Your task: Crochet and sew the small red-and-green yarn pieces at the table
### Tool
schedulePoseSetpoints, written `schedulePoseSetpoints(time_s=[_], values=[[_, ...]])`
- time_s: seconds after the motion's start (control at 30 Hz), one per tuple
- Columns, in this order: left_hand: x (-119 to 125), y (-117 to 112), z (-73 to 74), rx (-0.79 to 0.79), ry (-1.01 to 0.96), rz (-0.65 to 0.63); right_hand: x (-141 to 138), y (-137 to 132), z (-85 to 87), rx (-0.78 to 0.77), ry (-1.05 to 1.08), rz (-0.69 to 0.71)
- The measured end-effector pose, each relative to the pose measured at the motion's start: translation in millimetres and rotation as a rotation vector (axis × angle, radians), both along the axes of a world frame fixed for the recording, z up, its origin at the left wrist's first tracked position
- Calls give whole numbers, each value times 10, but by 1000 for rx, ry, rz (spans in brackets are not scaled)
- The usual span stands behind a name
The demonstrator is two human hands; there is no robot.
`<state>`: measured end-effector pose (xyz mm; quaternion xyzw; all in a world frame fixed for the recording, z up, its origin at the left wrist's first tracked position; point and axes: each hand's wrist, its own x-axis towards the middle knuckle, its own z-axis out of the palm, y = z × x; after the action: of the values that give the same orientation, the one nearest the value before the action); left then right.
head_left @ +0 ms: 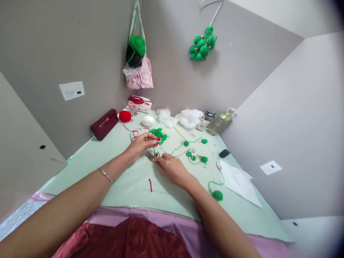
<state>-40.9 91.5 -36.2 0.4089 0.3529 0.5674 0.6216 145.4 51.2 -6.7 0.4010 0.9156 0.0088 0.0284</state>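
Note:
My left hand (142, 144) pinches a small red-and-white yarn piece (158, 140) between thumb and fingertips, in front of a tangle of green yarn (162, 134). In my right hand (172, 167) is a small pair of scissors (150, 156), its blades pointing left, just below the left fingertips. Another bit of red and white yarn (157, 154) shows beside the blades; whether it touches them I cannot tell. A thin dark thread (180, 155) trails right from near the hands. Below lies a short red strand (150, 185) on the pale green table cover (126, 193).
Several small green yarn balls, one (217, 195) near the right edge, lie right of my hands. A yellow-handled hook (179, 133), white stuffing (189, 118), a red yarn ball (125, 116) and a bottle (220, 122) stand behind. A maroon phone (104, 124) leans at left; white paper (240, 181) lies right.

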Motion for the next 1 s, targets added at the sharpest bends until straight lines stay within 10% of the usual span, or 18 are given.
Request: schedulePoseSetpoints(time_s=[0.2, 0.43, 0.67, 1.0], values=[[-1, -9, 32, -6, 75, 56, -52, 18, -55, -32, 81, -160], [1, -16, 51, 6, 17, 57, 224, 165, 144, -315, 699, -206], [5, -11, 41, -29, -26, 3, 291, 280, -6, 140, 647, -299], [22, -29, 49, -33, -14, -15, 268, 239, 3, 187, 548, -254]])
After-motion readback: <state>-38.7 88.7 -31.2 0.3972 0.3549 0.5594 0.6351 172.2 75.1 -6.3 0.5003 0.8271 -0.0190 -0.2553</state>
